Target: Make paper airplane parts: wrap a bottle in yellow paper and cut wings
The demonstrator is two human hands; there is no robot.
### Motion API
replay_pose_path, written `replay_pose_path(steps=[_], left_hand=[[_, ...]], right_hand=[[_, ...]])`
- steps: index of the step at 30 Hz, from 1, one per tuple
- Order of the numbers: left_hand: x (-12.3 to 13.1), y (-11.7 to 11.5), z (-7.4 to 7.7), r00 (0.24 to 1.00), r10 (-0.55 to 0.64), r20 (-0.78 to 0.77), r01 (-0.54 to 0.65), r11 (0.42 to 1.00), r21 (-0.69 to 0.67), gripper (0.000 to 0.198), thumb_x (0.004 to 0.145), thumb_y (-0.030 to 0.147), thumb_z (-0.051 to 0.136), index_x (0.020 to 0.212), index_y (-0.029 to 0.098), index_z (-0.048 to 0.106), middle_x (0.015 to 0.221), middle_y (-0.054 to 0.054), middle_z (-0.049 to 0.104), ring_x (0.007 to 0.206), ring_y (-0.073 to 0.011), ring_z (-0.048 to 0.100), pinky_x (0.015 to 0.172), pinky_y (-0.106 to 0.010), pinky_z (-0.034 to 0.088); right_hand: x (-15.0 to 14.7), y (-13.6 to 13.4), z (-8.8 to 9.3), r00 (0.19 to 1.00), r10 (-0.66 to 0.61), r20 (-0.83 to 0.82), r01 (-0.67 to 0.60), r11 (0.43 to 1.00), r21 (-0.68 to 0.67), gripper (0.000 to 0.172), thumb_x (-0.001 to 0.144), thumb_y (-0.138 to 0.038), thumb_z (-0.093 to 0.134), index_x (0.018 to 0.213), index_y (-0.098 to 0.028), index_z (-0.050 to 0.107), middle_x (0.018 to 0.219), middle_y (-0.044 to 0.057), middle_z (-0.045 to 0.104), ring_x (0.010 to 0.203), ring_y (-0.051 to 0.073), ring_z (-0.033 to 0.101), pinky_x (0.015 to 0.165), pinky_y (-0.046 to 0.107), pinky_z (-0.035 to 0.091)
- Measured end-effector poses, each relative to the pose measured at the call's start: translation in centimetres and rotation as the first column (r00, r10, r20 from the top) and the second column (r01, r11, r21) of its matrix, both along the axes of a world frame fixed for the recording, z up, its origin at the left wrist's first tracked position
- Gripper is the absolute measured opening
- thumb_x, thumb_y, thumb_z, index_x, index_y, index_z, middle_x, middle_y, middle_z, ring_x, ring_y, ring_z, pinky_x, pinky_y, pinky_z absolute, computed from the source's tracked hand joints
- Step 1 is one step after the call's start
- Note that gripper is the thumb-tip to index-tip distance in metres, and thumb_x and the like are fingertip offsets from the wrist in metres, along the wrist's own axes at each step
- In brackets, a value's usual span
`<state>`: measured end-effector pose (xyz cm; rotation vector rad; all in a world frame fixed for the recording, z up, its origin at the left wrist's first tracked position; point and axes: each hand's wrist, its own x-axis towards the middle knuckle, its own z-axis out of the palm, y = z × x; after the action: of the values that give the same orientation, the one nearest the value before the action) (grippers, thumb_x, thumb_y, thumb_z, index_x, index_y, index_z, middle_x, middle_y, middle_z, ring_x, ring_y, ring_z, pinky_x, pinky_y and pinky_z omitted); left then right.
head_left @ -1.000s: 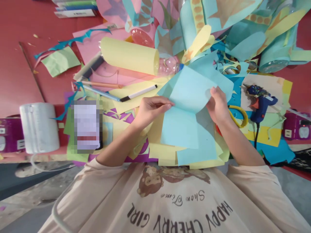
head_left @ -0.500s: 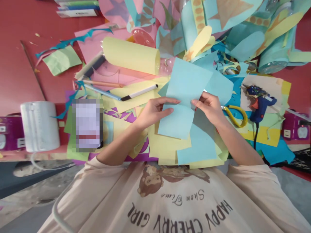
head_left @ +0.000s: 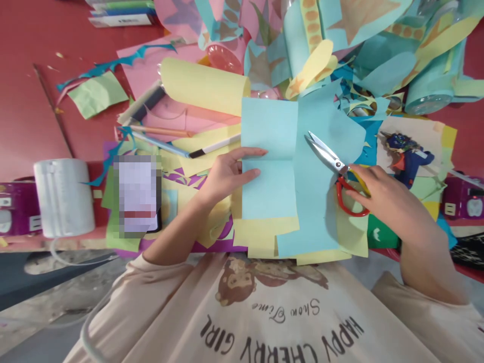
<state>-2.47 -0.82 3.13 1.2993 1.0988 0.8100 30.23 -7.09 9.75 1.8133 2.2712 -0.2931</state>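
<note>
A light blue sheet with a crease across its middle lies upright in front of me, over yellow and blue paper. My left hand pinches its left edge at the crease, thumb below and index finger above. To the right, my right hand holds scissors with one red and one yellow handle. Their blades are slightly apart and point up and left, over a larger blue paper, not touching the creased sheet.
A yellow paper roll and a black-capped marker lie behind my left hand. A phone and white box are at left. A blue glue gun sits at right; paper-covered bottles stand at the back right.
My right hand has let go of the creased sheet, moved right and picked up the scissors. The sheet has straightened and shifted left with my left hand.
</note>
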Motion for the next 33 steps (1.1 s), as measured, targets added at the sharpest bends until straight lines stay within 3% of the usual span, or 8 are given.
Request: replay_pose_path(steps=[2,6,11,18,21,24,28,33], left_hand=[[0.0,-0.2,-0.2,1.000,-0.002,0.009,0.002,1.000,-0.012,0.035,0.069,0.022,0.076,0.104,0.024,0.073,0.109,-0.005,0.072,0.047,-0.0032,0.047,0.037,-0.017,0.034],[0.4,-0.4,-0.1,0.995,-0.013,0.102,0.019,0.998,-0.057,0.037,0.069,0.022,0.075,0.106,0.021,0.071,0.116,-0.007,0.070,0.068,-0.0109,0.065,0.054,-0.020,0.053],[0.6,-0.5,0.2,0.992,-0.053,0.111,0.061,0.995,-0.076,0.040,0.071,0.022,0.074,0.111,0.020,0.068,0.119,-0.008,0.068,0.068,-0.0101,0.066,0.055,-0.020,0.056],[0.2,-0.5,-0.2,0.996,-0.031,0.088,0.034,0.999,-0.032,0.043,0.072,0.023,0.073,0.115,0.021,0.067,0.107,-0.005,0.070,0.070,-0.0102,0.065,0.058,-0.021,0.057],[0.0,-0.4,-0.4,0.993,-0.025,0.119,0.026,1.000,-0.005,0.042,0.073,0.023,0.073,0.115,0.022,0.067,0.111,-0.005,0.070,0.079,-0.0133,0.068,0.064,-0.024,0.059],[-0.1,-0.4,-0.5,0.992,-0.033,0.120,0.030,0.999,0.025,0.041,0.074,0.023,0.072,0.115,0.022,0.067,0.117,-0.005,0.068,0.083,-0.0143,0.069,0.065,-0.024,0.059],[-0.3,-0.5,-0.5,0.992,-0.071,0.100,0.066,0.996,0.060,0.041,0.077,0.022,0.070,0.118,0.023,0.065,0.127,-0.005,0.065,0.093,-0.0166,0.069,0.070,-0.023,0.059],[-0.5,-0.7,-0.4,0.994,-0.112,-0.006,0.111,0.982,0.154,0.040,0.078,0.022,0.067,0.119,0.023,0.065,0.128,-0.005,0.065,0.116,-0.0227,0.062,0.073,-0.023,0.057]], right_hand=[[0.4,-0.4,-0.5,0.999,0.005,0.042,-0.005,1.000,-0.004,0.056,0.094,-0.042,0.041,0.141,-0.012,0.043,0.112,0.022,0.061,0.088,0.036,0.065,0.064,0.042,0.051],[1.2,-0.1,-1.7,0.999,-0.002,0.043,0.003,1.000,-0.019,0.059,0.092,-0.042,0.048,0.143,-0.015,0.040,0.104,0.023,0.062,0.078,0.035,0.064,0.057,0.039,0.044],[2.4,0.2,-3.3,0.998,0.054,-0.015,-0.053,0.997,0.053,0.056,0.093,-0.048,0.045,0.141,-0.018,0.045,0.098,0.015,0.059,0.072,0.027,0.060,0.057,0.035,0.044],[3.4,-0.4,-2.5,0.964,0.001,-0.266,0.030,0.993,0.112,0.045,0.091,-0.038,0.053,0.133,-0.021,0.052,0.112,0.014,0.064,0.097,0.027,0.064,0.083,0.036,0.052],[4.3,-0.7,-1.3,0.861,-0.182,-0.474,0.166,0.983,-0.076,0.047,0.084,-0.036,0.060,0.129,-0.028,0.050,0.106,0.007,0.064,0.090,0.023,0.065,0.082,0.035,0.054],[4.7,-0.7,-0.5,0.794,-0.309,-0.524,0.218,0.949,-0.230,0.048,0.078,-0.046,0.066,0.121,-0.028,0.052,0.096,0.004,0.062,0.074,0.019,0.063,0.069,0.032,0.055],[4.5,-0.3,0.0,0.908,-0.094,-0.408,0.085,0.996,-0.040,0.051,0.077,-0.066,0.061,0.105,-0.023,0.057,0.092,0.007,0.063,0.075,0.022,0.062,0.067,0.033,0.051],[4.1,0.3,-0.1,0.966,0.058,-0.251,-0.075,0.995,-0.061,0.058,0.082,-0.072,0.047,0.112,-0.022,0.056,0.104,0.012,0.063,0.081,0.026,0.063,0.065,0.035,0.049]])
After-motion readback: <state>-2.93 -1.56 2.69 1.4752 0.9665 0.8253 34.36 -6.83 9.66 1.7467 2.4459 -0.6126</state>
